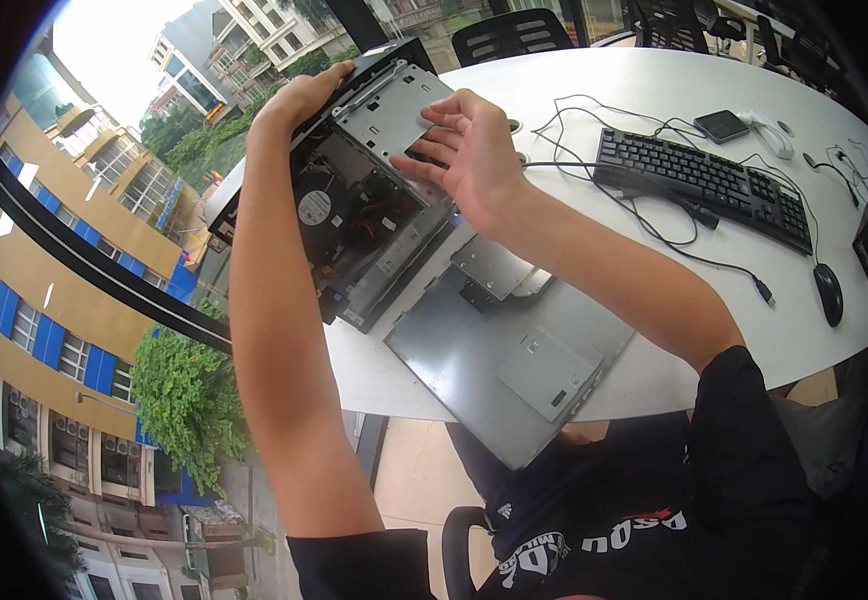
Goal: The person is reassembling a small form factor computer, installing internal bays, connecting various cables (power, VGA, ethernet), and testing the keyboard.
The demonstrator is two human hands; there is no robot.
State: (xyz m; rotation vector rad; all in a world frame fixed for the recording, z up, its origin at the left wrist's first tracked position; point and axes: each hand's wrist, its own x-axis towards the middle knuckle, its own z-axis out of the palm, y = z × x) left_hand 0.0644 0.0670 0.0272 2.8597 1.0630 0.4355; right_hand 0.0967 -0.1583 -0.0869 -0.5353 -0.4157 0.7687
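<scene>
An opened desktop computer case [394,265] lies on the white table, its inside showing a round fan [316,206], wires and a metal drive bracket [389,110] near the front end. My left hand [309,95] grips the case's far-left edge beside the bracket; its fingertips are partly hidden. Over the bracket's right edge is my right hand [469,150], fingers spread and the tips at the metal, holding nothing. A flat grey side panel [464,345] lies nearer me and overhangs the table edge. On its upper end sits a small metal drive cage [494,265].
To the right are a black keyboard [704,180], a mouse [828,294], a loose cable with a plug [764,292] and a small black box [722,126]. Glass windows border the table's left. A black mesh chair [514,38] stands behind the table [554,85].
</scene>
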